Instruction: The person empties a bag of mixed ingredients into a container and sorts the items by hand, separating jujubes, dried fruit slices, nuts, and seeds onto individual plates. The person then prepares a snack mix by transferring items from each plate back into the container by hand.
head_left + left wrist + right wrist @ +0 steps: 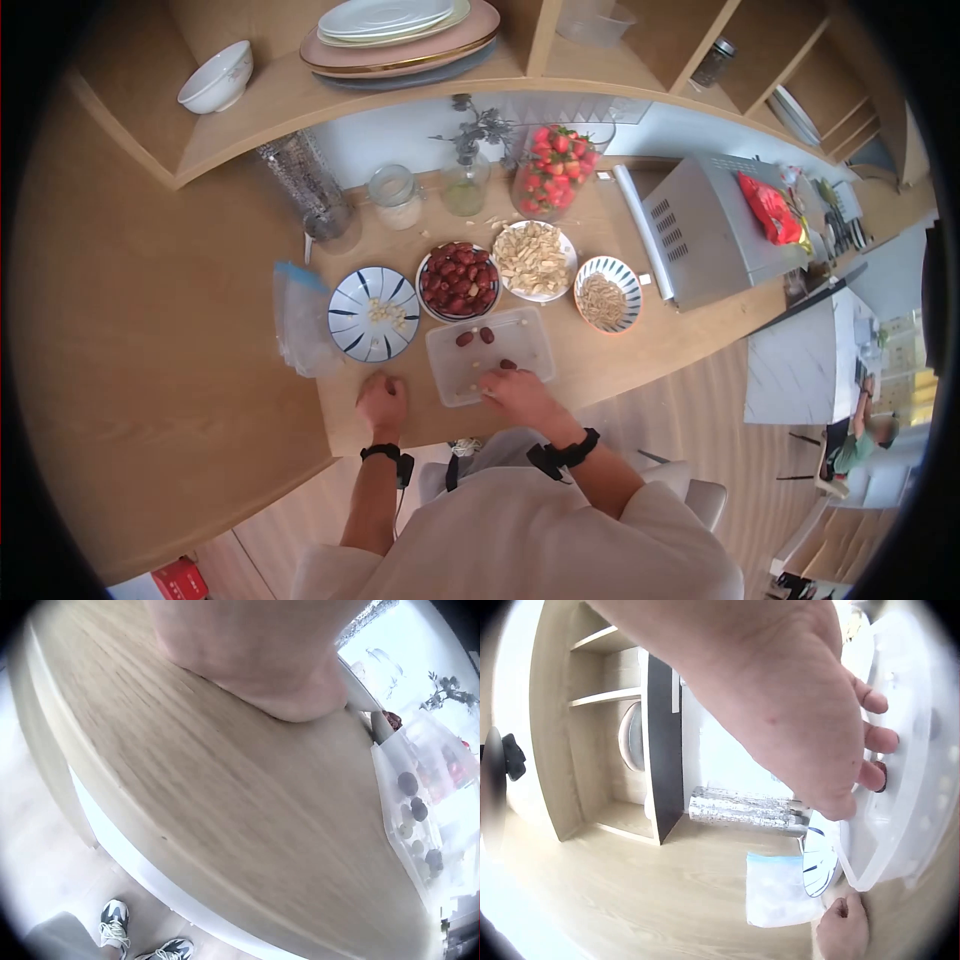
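My left hand (pixel 383 405) rests on the wooden table left of a clear plastic container (pixel 435 370), its fingers loosely curled. In the right wrist view this same left hand (pixel 844 930) lies below the container's corner. My right hand (pixel 522 400) reaches over the near side of the container, fingers down inside it. One red date (pixel 508 364) lies just beyond the knuckles; another date (pixel 464 339) sits farther back beside a third. In the right wrist view a dark date (pixel 882 777) shows right at a fingertip. I cannot tell whether the right fingers pinch anything.
Behind the container stand a bowl of red dates (pixel 458 282), a plate of pale dried slices (pixel 567 250) and a bowl of grains (pixel 603 300). A striped plate (pixel 345 335) with pale bits and a zip bag (pixel 300 325) lie left. Strawberries (pixel 552 175) fill a jar; shelves overhang.
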Action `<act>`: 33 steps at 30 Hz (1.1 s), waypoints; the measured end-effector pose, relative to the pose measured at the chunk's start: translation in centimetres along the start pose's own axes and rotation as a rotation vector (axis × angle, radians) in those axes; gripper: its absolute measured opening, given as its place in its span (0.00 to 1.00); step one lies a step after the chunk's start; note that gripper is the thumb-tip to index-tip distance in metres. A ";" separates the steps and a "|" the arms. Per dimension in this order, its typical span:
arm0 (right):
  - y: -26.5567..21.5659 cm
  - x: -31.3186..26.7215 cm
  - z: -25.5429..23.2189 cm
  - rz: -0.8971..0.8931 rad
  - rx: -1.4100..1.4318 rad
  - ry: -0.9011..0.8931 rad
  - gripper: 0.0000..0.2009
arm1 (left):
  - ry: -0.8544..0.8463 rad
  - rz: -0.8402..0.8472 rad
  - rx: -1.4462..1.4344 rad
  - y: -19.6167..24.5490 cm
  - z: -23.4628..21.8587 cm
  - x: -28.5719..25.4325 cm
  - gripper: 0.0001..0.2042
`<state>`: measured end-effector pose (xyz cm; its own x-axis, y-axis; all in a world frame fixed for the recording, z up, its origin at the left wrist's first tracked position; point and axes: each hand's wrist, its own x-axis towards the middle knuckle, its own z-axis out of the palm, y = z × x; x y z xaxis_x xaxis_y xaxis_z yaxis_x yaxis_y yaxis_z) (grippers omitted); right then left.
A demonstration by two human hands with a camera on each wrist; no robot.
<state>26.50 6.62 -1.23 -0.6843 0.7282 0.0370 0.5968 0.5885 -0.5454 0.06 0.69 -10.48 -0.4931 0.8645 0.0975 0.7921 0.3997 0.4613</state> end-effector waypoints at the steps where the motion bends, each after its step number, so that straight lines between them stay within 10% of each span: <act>1: -0.5 0.0 -0.2 0.028 -0.002 -0.040 0.09 | -0.008 0.008 0.031 -0.3 0.2 0.0 0.08; 30: 7.4 -3.2 -0.2 0.286 -0.103 0.163 0.14 | 0.048 -0.013 0.145 -0.3 1.9 0.2 0.10; 33: 8.1 -4.5 -1.4 0.231 -0.091 0.211 0.15 | 0.334 -0.059 0.151 0.0 3.7 0.6 0.10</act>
<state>35.06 8.60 -4.66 -0.4303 0.8973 0.0989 0.7678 0.4214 -0.4826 1.07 2.37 -13.74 -0.6101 0.7016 0.3682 0.7906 0.5081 0.3419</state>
